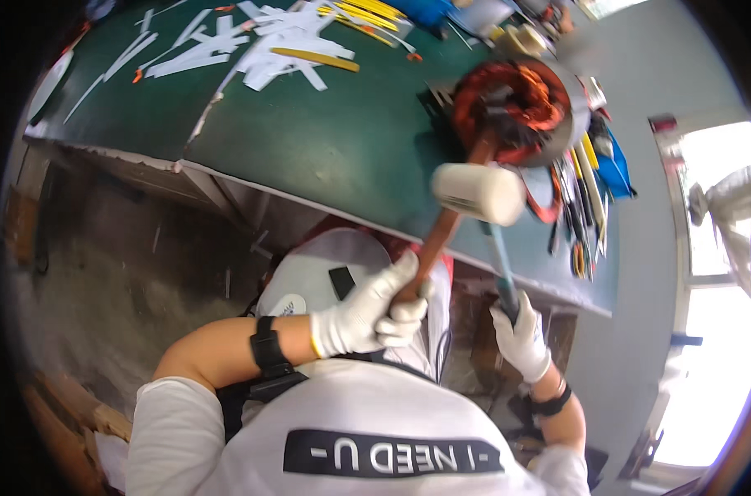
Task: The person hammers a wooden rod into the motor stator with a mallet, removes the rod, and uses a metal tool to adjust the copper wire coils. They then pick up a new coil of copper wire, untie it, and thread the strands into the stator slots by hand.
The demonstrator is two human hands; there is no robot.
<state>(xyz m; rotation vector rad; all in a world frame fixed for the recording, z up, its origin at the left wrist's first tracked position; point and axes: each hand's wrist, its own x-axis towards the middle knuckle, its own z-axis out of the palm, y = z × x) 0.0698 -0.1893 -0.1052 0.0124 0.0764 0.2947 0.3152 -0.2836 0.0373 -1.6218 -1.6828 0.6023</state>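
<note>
My left hand [371, 310], in a white glove, is closed around the lower end of a reddish-brown bar [437, 241]. The bar slants up and away, and its far end meets a motor stator [575, 107] wound with red-orange copper coils. In my gloved right hand [522, 335] is the dark grip of a mallet with a blue-grey handle and a white cylindrical head [479, 193]. That head overlaps the middle of the bar in view; I cannot tell whether they touch. Motion blurs the stator's inner coils.
The green-topped workbench [309, 153] carries white paper strips [288, 37], yellow strips [363, 15] and an ochre stick [315, 59]. Right of the stator lie several hand tools [586, 198] and a blue pouch [615, 165]. A stool [330, 256] stands by the bench's front edge.
</note>
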